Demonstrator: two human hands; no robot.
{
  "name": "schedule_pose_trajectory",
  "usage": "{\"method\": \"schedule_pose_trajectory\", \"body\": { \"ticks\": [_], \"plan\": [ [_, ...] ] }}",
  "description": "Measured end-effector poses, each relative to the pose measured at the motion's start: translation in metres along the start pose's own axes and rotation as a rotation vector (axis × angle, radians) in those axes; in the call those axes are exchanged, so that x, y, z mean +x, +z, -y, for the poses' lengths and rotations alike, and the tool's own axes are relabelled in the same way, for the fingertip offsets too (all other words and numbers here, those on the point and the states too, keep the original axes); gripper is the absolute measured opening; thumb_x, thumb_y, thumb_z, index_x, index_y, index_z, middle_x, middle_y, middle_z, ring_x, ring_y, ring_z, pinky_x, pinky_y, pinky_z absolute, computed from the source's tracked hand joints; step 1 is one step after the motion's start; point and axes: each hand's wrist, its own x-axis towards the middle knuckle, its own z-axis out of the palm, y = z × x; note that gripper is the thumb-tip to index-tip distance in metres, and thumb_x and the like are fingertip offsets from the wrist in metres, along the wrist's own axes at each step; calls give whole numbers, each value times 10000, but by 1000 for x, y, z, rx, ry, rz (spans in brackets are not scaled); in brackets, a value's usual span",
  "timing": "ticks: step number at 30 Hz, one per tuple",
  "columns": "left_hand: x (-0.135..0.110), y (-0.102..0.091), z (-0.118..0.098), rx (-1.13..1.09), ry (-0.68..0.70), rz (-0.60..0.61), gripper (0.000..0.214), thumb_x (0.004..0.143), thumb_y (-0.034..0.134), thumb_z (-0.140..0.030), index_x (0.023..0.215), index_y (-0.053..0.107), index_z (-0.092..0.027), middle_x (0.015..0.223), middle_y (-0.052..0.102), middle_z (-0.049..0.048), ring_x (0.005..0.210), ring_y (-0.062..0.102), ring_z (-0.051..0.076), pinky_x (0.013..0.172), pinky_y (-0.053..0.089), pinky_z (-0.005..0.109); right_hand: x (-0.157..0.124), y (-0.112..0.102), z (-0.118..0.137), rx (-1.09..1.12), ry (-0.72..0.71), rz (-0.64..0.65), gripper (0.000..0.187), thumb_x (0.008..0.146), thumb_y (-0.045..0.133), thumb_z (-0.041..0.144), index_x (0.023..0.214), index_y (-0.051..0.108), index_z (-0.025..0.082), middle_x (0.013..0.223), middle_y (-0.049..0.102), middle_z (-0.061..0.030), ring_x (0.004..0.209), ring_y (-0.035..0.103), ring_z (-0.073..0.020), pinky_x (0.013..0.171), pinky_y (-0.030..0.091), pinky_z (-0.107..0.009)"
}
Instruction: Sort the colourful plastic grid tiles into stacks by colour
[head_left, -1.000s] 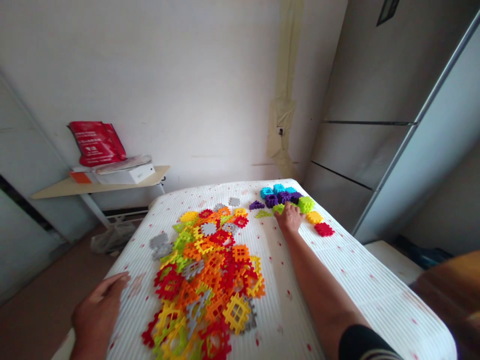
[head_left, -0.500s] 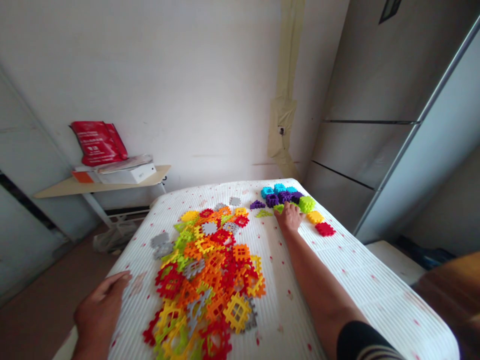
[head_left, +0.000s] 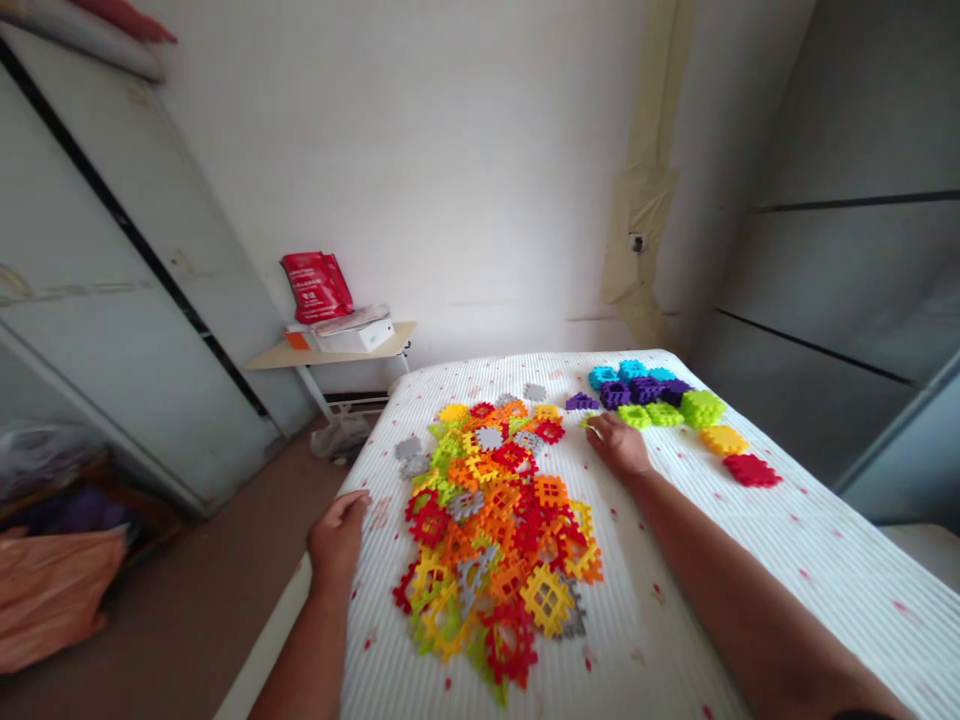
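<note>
Lime-green tile [head_left: 587, 422] lies on the bed [head_left: 750, 560] at the right hand's [head_left: 619, 447] fingertips, just short of the colour-sorted stacks [head_left: 660, 400] beyond. Whether the fingers pinch it, I cannot tell. Seemingly a pick-up: lifting calls for an edge pinch. The left hand [head_left: 337, 528], loosely curled and empty, rests beside the mixed pile [head_left: 502, 520].

Side table [head_left: 330, 352], set against the white wall [head_left: 465, 180]. Red bag [head_left: 316, 286] stood upright on it, with a white box [head_left: 352, 335] laid just beside. Beige tape strip [head_left: 645, 200] stuck down the wall corner. Grey wardrobe [head_left: 112, 300] placed at left. Orange bag [head_left: 45, 590] laid on the floor [head_left: 187, 610].
</note>
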Motion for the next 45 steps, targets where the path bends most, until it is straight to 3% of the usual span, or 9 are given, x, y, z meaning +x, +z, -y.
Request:
{"method": "schedule_pose_trajectory", "body": {
  "ticks": [4,14,27,34,40,45],
  "plan": [
    [-3,0,-5,29,28,3,377,618,526,-438,805,681,-149,871,711,102,862,643,248,839,475,365,-3,5,20,-37,-17,146,254,881,408,251,835,652,197,876,632,-48,771,581,-145,615,360,-223],
    [-9,3,-10,61,72,17,360,646,526,-413,820,694,-146,802,712,77,783,637,228,763,486,334,-7,5,22,-19,8,105,238,879,423,250,792,638,194,849,623,-34,758,578,-127,590,329,-218],
    [-4,3,1,53,60,27,374,643,527,-451,822,686,-163,828,708,71,815,630,233,792,469,346,-7,1,25,-39,37,133,247,886,410,245,830,643,189,882,623,-47,797,572,-131,613,332,-210],
    [-5,2,-5,44,40,26,374,623,535,-439,819,686,-159,818,711,73,821,636,237,779,478,338,-8,6,23,20,5,108,238,875,417,233,838,650,196,874,628,-39,798,574,-132,636,349,-206],
    [-9,3,-11,5,38,8,337,618,527,-427,771,677,-167,800,715,66,817,643,235,780,485,340,5,6,30,151,-44,25,239,876,426,231,872,661,191,890,642,-45,830,583,-139,693,380,-198],
    [-7,3,-8,19,37,5,331,616,533,-426,766,681,-170,798,717,66,816,643,239,774,487,342,32,2,61,117,-30,98,260,884,419,230,940,671,204,977,663,-54,876,593,-148,725,401,-206]
  ]
}}
